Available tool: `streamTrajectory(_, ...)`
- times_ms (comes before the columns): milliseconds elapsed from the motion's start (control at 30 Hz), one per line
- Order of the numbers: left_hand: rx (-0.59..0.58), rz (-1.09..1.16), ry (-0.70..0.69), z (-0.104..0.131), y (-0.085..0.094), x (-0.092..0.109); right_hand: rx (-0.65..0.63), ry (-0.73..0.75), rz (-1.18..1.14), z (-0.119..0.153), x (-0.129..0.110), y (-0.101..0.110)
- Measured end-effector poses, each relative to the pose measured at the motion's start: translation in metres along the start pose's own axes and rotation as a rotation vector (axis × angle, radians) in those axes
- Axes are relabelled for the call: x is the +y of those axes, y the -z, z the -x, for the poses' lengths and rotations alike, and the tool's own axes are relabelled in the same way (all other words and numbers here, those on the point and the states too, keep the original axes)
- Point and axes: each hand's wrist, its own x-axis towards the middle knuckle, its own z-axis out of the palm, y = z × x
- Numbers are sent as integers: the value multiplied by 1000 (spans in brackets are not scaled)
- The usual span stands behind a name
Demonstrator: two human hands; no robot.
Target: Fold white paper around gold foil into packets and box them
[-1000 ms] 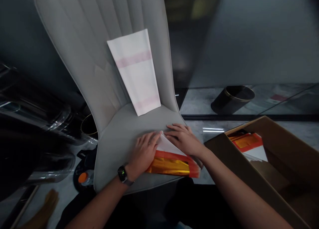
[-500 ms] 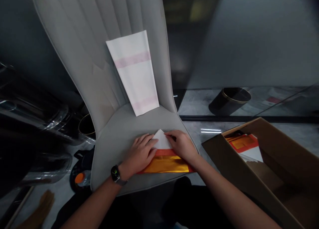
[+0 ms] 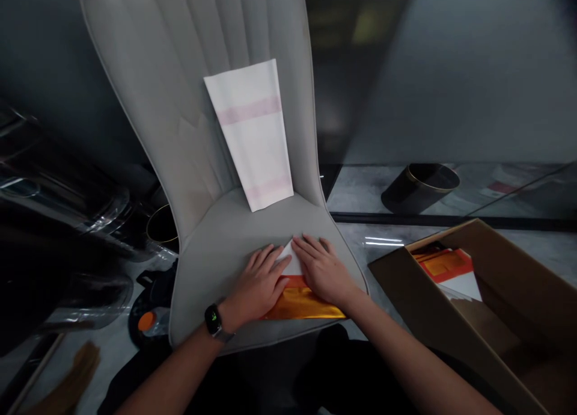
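A sheet of paper with a white pointed top, an orange-red band and a shiny gold lower part [image 3: 307, 304] lies on the front of the grey chair seat [image 3: 211, 246]. My left hand [image 3: 258, 282] rests on its left side, fingers apart. Flat on its right side lies my right hand [image 3: 325, 272], with the fingers stretched out over the white point. Parts of the sheet are hidden under both hands. A folded white paper with pale pink bands [image 3: 256, 138] leans against the chair back.
An open cardboard box [image 3: 428, 307] stands at the right with orange and white papers [image 3: 451, 272] inside. A black bin [image 3: 419, 189] is seen beyond it. Left of the chair are a bottle with an orange cap [image 3: 146, 322] and another bin [image 3: 163, 225].
My right hand has gone from holding the edge of the white point to lying flat over it. My left hand stays on the left side. The whole view has shifted slightly.
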Motion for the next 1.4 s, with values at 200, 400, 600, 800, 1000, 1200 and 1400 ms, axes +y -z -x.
streamTrajectory(200,-25,-51,5,1,-6,-3,-14,-52,12,-5,-6,2)
streamTrajectory(400,-35,-57,1,2,-15,-7,-14,26,-37,-1,-12,2)
streamTrajectory(600,-47,-97,3,1,-19,-9,-77,29,-125,-1,-15,1)
streamTrajectory(800,-27,-143,2,2,-17,-7,-11,-120,-273,6,-2,10)
streamTrajectory(1000,-4,-167,-26,1,-20,-10,74,-122,-45,49,-23,-7)
streamTrajectory(1200,41,-202,-3,9,-16,1,19,-139,13,52,-28,-10)
streamTrajectory(1400,26,-174,47,29,-26,20,9,-84,16,51,-22,-1)
